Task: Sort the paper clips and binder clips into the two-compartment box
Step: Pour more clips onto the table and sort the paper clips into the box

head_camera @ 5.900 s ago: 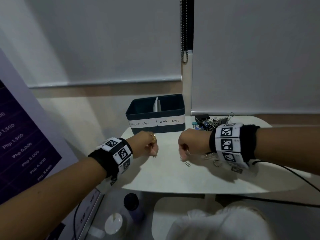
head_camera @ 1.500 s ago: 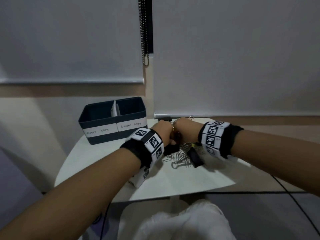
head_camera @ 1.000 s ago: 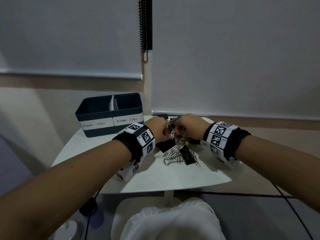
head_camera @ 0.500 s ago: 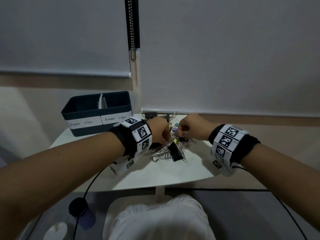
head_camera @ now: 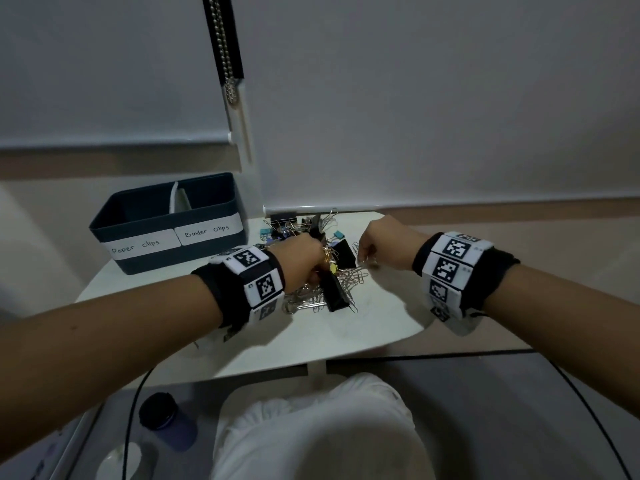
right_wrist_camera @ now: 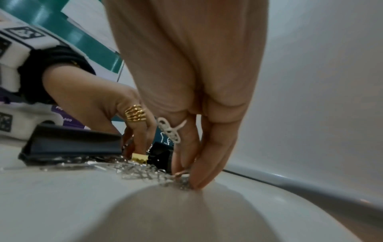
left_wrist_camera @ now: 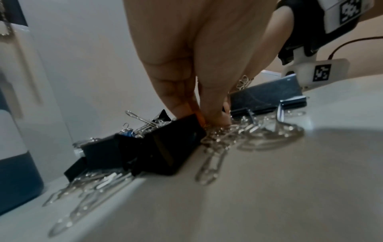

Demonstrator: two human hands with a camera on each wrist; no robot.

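Paper clips (head_camera: 346,282) and binder clips (head_camera: 337,289) lie tangled in one heap on the white worktop (head_camera: 311,341), and both hands are down in it. In the head view the two-compartment box (head_camera: 166,251) stands at about ten o'clock from the heap, well apart from it, its front labelled "Paper clips" on the left half and "Binder clips" on the right, with a pale divider (head_camera: 175,202) between.

The left hand (head_camera: 301,265) sits on the nine o'clock side of the heap, its fingertips (left_wrist_camera: 215,117) pressed together at the edge of a large black binder clip (left_wrist_camera: 172,147); whether they pinch a wire clip or only touch the heap I cannot tell. The right hand (head_camera: 381,244) works the three o'clock edge, its fingertips (right_wrist_camera: 199,176) closed in a pinch on loose paper clips against the worktop. The hands are apart, with the heap between them.

The left hand is the nearer to the box, so my guess is it has the shorter carry. The longest black binder clip runs roughly twelve to six o'clock beside the left hand. Interlocked wire clips may drag neighbours along when lifted.
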